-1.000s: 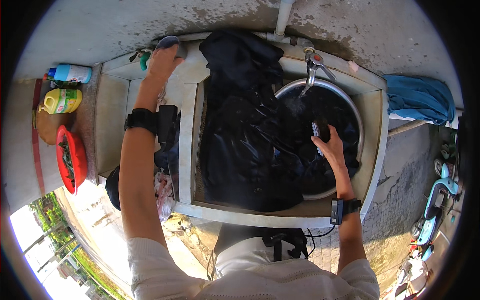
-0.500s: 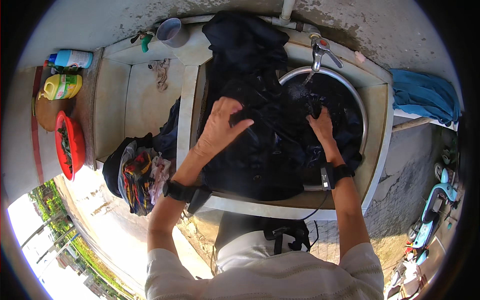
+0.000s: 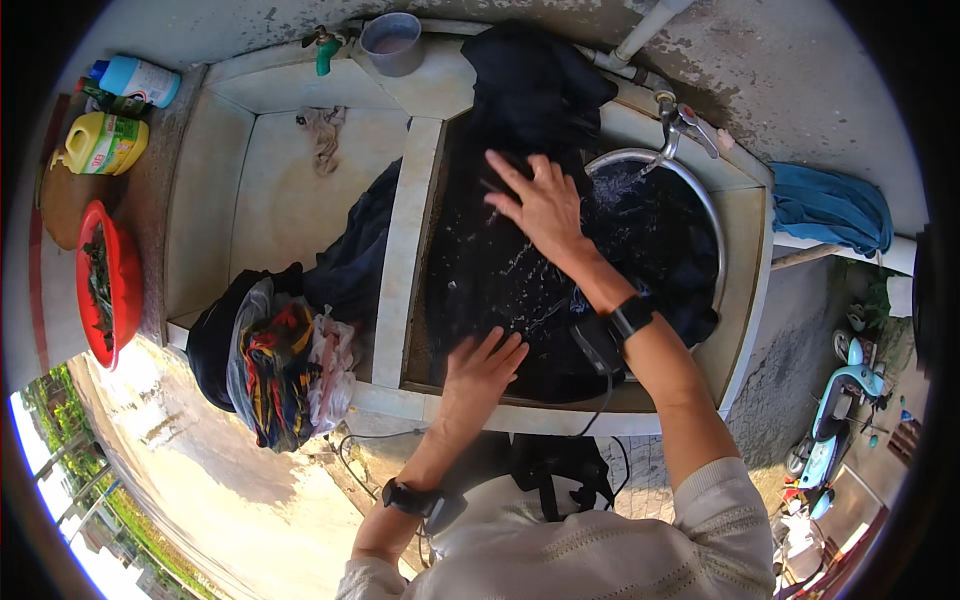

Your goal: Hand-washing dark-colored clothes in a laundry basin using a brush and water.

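You're holding your left hand (image 3: 477,374) splayed over wet black cloth (image 3: 470,275), right hand (image 3: 547,208) apart, grip unclear; pale sink (image 3: 412,235) hugging mottled far wall (image 3: 745,75).

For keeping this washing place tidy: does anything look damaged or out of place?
Clothes hang over the front edge of the left basin, partly outside, which looks untidy; the wall behind looks stained and flaking.

The short-sleeved top (image 3: 600,550) is off-white, its fabric marked by lines of small dotted holes. The left hand (image 3: 478,370) and right hand (image 3: 550,205) are bare. A black left wristband (image 3: 400,495) and black right wristband (image 3: 632,316) carry 2 dark, box-shaped units (image 3: 597,345); 1 thin cable (image 3: 605,395) leaves the right unit. Black straps (image 3: 565,470) lie at the waist.
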`<action>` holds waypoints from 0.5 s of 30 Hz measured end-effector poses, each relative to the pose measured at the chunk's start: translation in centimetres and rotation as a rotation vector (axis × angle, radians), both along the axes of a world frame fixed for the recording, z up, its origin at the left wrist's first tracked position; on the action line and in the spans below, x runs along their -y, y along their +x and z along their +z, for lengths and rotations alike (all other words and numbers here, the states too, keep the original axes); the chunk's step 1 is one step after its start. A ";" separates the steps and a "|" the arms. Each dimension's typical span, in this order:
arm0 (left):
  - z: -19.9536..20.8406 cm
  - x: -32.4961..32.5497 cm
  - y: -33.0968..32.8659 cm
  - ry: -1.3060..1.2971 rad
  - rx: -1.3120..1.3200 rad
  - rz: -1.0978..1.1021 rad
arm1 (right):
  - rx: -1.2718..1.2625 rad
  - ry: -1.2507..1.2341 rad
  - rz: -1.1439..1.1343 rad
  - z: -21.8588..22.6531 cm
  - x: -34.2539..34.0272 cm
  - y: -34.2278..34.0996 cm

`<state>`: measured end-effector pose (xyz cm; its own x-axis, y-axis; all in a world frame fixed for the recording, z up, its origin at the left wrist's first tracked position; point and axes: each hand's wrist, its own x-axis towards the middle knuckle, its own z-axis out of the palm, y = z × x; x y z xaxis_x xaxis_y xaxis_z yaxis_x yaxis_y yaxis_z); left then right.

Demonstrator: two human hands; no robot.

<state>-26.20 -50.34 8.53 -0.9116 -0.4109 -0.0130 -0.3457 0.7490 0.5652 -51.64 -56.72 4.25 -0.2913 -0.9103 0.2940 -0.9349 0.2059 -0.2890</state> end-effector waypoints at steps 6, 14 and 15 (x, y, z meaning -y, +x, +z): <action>-0.8 0.9 2.1 0.041 -0.043 -0.003 | 0.228 0.209 0.100 1.7 -3.6 4.7; 0.5 1.2 1.0 0.171 -0.080 -0.008 | -0.066 0.177 -0.227 0.0 1.4 -5.7; 0.7 1.3 1.1 0.188 -0.077 -0.022 | -0.119 0.217 -0.314 0.0 2.6 -6.8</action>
